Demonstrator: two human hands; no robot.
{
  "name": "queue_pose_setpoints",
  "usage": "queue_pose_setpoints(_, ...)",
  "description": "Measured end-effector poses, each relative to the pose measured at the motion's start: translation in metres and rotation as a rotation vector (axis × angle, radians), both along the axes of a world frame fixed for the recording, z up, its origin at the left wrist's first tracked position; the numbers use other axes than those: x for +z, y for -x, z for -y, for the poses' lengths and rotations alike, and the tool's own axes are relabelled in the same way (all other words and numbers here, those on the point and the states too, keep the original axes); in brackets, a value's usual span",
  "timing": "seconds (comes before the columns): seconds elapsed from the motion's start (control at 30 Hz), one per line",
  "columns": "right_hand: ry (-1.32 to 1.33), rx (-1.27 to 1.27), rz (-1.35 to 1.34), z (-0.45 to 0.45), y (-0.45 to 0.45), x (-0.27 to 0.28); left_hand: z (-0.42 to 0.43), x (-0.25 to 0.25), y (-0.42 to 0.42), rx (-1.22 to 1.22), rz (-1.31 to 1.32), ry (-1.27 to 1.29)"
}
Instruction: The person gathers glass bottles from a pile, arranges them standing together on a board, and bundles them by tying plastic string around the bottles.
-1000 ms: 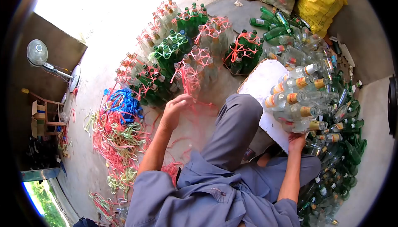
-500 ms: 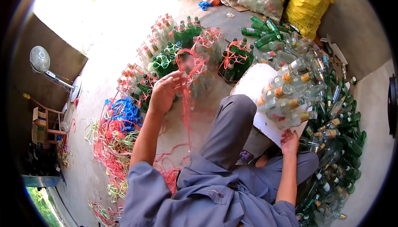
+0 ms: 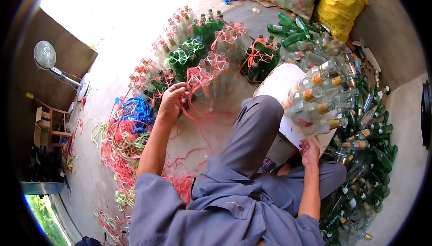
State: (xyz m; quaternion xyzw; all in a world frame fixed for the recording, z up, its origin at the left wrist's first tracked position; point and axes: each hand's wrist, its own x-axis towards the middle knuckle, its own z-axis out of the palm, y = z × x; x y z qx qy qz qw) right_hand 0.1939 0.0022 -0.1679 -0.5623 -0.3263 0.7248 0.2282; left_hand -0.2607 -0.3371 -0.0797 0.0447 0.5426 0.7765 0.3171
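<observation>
Left hand [image 3: 171,101] has a thin pinkish-red plastic ribbon [image 3: 192,84] pinched between thumb and fingertips, out over the grey concrete floor [image 3: 108,79]. The ribbon bunches up in loops just past my fingertips, then a loose tail trails down toward my knee in grey trousers [image 3: 258,129]. Behind it are the strapped bundles of clear and green glass bottles [image 3: 184,55], and honestly I can't tell if the loops touch the nearest one.

Right hand [image 3: 309,152] is down by the near end of a flat white board [image 3: 281,77], fingers curled in. Can't tell if there's anything in them, or if they're touching the board.

On that board I've got a cluster of clear glass bottles with gold-wrapped necks [image 3: 315,95], packed along its right edge, with the left part bare. Past that edge it's a big heap of loose green and clear bottles [image 3: 380,160] running along the wall, with a bulging yellow sack [image 3: 340,5] at the far end. Over on my left there's a tangled pile of pink, pale green and blue strapping [image 3: 128,142].
</observation>
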Motion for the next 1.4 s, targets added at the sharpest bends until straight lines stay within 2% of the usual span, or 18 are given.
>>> queue_pose_setpoints(0.1,-0.015,0.020,0.021,0.003,0.006,0.002,0.007,-0.007,0.000,0.000,-0.158,0.191)
queue_pose_setpoints(0.23,-0.034,0.032,0.029,0.003,0.005,0.002,0.013,0.001,-0.001,-0.100,-0.147,0.319)
queue_pose_setpoints(0.37,-0.035,0.032,0.019,0.004,0.006,0.005,0.014,-0.002,-0.002,-0.099,-0.156,0.306)
queue_pose_setpoints(0.47,-0.109,0.006,0.060,0.016,0.013,0.020,0.008,0.018,-0.008,-0.107,-0.186,0.298)
queue_pose_setpoints(0.6,-0.352,-0.010,0.059,0.038,0.022,0.038,0.005,0.038,-0.004,-0.292,-0.312,0.316)
queue_pose_setpoints(0.67,-0.524,-0.014,0.059,0.052,0.032,0.059,-0.002,0.042,-0.004,-0.281,-0.375,0.300)
queue_pose_setpoints(0.77,-0.825,0.137,0.036,0.078,0.060,0.124,-0.008,0.056,-0.002,-0.283,-0.424,0.280)
queue_pose_setpoints(0.87,-0.843,0.302,-0.120,0.102,0.090,0.179,-0.018,0.076,-0.006,-0.220,-0.493,0.231)
queue_pose_setpoints(0.97,-0.801,0.519,-0.250,0.120,0.133,0.212,-0.022,0.096,-0.012,-0.235,-0.497,0.143)
queue_pose_setpoints(1.1,-0.995,0.716,-0.297,0.138,0.202,0.191,-0.023,0.111,-0.033,-0.325,-0.536,0.247)
queue_pose_setpoints(1.27,-1.250,0.785,-0.286,0.166,0.269,0.152,-0.022,0.116,-0.055,-0.352,-0.537,0.121)
queue_pose_setpoints(1.33,-1.101,0.898,-0.347,0.172,0.277,0.142,-0.021,0.114,-0.058,-0.368,-0.473,0.114)
queue_pose_setpoints(1.4,-0.735,1.052,-0.460,0.176,0.281,0.139,-0.020,0.111,-0.057,-0.399,-0.474,0.161)
